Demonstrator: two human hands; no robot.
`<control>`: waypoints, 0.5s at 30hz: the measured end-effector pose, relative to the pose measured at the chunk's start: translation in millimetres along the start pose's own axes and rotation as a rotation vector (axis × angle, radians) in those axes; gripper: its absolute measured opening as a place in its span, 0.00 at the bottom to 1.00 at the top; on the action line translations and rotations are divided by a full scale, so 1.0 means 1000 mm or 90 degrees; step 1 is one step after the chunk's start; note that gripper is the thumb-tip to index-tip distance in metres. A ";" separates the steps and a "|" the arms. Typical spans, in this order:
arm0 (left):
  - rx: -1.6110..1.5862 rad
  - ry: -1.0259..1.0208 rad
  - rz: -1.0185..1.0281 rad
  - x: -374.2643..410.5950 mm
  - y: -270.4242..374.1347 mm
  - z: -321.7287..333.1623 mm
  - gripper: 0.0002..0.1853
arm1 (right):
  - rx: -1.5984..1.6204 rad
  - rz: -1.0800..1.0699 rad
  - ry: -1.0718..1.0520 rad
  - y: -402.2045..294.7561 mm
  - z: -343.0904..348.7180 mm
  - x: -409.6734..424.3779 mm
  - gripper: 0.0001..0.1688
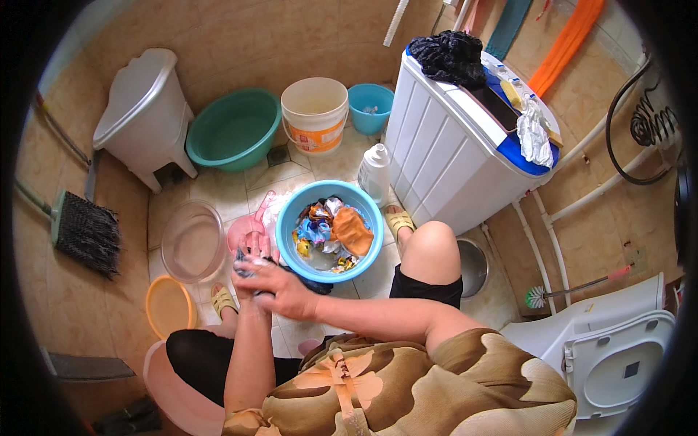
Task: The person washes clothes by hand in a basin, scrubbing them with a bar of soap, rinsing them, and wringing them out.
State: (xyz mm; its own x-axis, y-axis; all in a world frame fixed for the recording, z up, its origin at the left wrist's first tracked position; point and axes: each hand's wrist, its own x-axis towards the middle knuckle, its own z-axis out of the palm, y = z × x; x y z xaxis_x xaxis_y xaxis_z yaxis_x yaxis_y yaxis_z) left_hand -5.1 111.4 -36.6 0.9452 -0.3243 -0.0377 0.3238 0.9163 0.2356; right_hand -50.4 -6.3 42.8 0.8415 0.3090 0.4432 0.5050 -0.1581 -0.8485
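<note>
My hands are together over the floor, left of a light blue plastic basin (pixel 284 260). My left hand (pixel 253 248) is palm up with its fingers spread, a wet dark cloth (pixel 246 268) lying on it. My right hand (pixel 283 289) presses the cloth from above; suds cling to both. In the basin, wet clothes soak in water, an orange-brown cloth (pixel 352 231) on top. Dark fabric (pixel 311 280) lies on the floor against the basin's near side. A pink plastic dipper (pixel 244 229) lies just beyond my fingers. A white bottle (pixel 374 173) stands behind the basin.
A twin-tub washing machine (pixel 441 158) stands at right, a toilet (pixel 616 349) at lower right. Along the back are a green basin (pixel 234 131), a white bucket (pixel 314 109) and a blue bucket (pixel 371 109). A clear basin (pixel 192 242) and an orange-rimmed basin (pixel 170 307) lie left; a broom (pixel 87 234) hangs beyond.
</note>
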 end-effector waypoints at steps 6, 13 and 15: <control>0.051 0.197 -0.158 -0.011 -0.044 0.047 0.25 | -0.105 0.057 0.145 0.048 -0.034 0.015 0.23; 0.165 0.004 -0.059 -0.018 -0.025 0.023 0.24 | -0.152 0.042 0.007 0.010 0.012 0.016 0.27; 0.150 0.295 -0.093 -0.016 -0.037 0.049 0.26 | -0.066 0.124 0.048 0.053 -0.018 0.026 0.25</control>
State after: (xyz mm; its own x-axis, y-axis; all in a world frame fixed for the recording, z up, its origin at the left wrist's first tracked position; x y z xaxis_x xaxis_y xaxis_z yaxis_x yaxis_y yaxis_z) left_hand -33.9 71.6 3.1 0.8276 -0.2588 -0.4980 0.4859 0.7744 0.4051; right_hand 1.2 -23.6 14.7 0.9350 0.1923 0.2979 0.3454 -0.3039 -0.8879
